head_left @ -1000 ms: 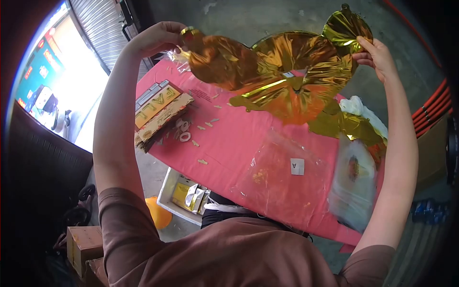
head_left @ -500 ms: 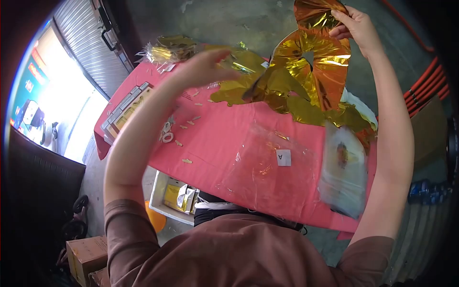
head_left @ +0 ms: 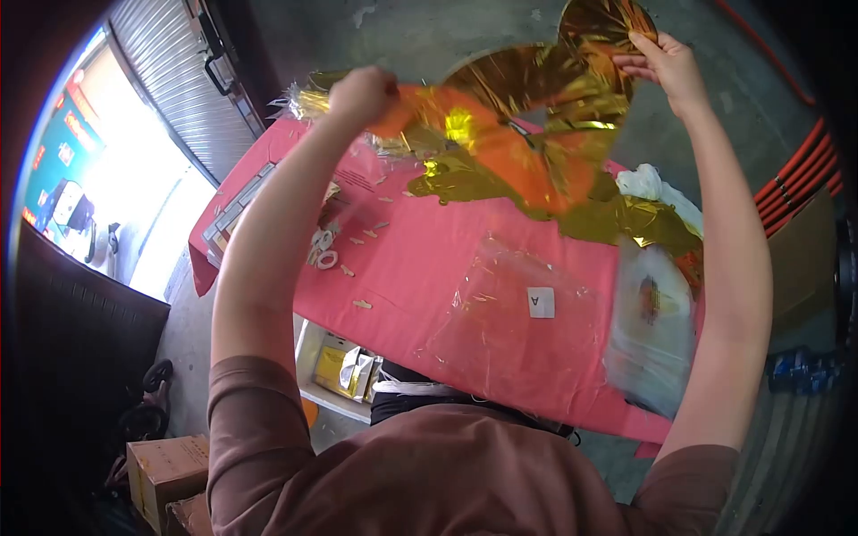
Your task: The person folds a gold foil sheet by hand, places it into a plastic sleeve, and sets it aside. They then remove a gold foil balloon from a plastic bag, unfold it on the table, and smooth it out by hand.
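Stretched in the air between both hands is a shiny gold foil sheet (head_left: 572,116), creased and partly blurred. My left hand (head_left: 364,96) is closed on its left end, beyond the far left part of the table. At the upper right, my right hand (head_left: 663,70) pinches the foil's other end between thumb and fingers. Below the raised foil, more gold foil (head_left: 581,219) lies along the far edge of the pink-covered table (head_left: 402,268). A clear plastic bag (head_left: 500,313) with a white label marked A (head_left: 541,303) lies flat nearer me.
Flat packages (head_left: 237,214), white rings (head_left: 327,259) and small pale strips (head_left: 362,305) are on the table's left. A translucent bag (head_left: 652,322) lies at the right. Below the table edge stands a white box (head_left: 313,384); cardboard boxes (head_left: 170,469) stand lower left.
My left hand has moved left and up and now holds the foil's end. The foil has swung out from hanging under my right hand to span both hands.
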Demonstrator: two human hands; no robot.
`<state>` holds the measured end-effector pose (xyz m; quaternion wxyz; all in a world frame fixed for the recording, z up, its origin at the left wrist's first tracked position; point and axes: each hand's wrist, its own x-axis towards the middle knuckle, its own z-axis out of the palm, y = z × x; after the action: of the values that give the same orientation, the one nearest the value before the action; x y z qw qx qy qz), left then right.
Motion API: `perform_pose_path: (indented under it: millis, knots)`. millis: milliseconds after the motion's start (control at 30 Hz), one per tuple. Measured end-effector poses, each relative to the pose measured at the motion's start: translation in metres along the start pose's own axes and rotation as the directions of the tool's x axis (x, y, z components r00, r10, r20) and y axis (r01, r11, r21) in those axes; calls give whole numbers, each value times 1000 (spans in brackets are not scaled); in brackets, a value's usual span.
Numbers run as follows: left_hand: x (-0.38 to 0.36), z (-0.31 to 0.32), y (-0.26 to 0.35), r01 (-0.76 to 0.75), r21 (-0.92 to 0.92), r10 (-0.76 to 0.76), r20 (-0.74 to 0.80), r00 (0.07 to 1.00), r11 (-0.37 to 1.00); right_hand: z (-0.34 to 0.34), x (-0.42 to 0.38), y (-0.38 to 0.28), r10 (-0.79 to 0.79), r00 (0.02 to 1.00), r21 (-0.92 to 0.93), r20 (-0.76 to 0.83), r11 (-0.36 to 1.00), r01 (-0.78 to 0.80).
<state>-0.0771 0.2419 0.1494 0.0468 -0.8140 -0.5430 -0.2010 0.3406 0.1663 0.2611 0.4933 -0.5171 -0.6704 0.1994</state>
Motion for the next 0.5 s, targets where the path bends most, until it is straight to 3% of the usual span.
perform_pose_path:
  millis: [33, 67, 133, 233, 300, 367, 433, 467, 500]
  knots:
    - [5, -14, -4, 40, 50, -34, -107, 994, 998, 10, 10, 9, -119, 992, 129, -41, 984, 123]
    - [9, -28, -8, 84, 95, -62, -214, 975, 992, 16, 17, 17, -120, 992, 133, -39, 983, 124]
    - [16, -46, -25, 127, 91, -77, -423, 903, 988, 44, 24, 13, -410, 877, 143, -249, 881, 452]
    - [5, -41, -57, 139, 109, -55, -558, 828, 984, 103, -8, -2, -327, 921, 203, -211, 907, 368]
    - [-10, -11, -89, 118, 246, 18, -491, 871, 962, 143, -39, 16, -350, 935, -43, -55, 937, 348]
    - [-31, 25, -115, 115, 331, 21, -381, 924, 937, 198, -62, 65, -412, 909, 118, -55, 902, 416]
    - [-49, 48, -115, 216, 342, -180, -134, 975, 915, 227, -98, 90, -223, 943, -228, 245, 933, 280]
    - [-56, 56, -112, 194, 388, -192, -45, 980, 901, 238, -112, 98, -70, 910, -388, 408, 889, 243]
    - [-59, 72, -117, 206, 396, -212, -29, 977, 895, 255, -128, 116, 4, 883, -447, 469, 863, 233]
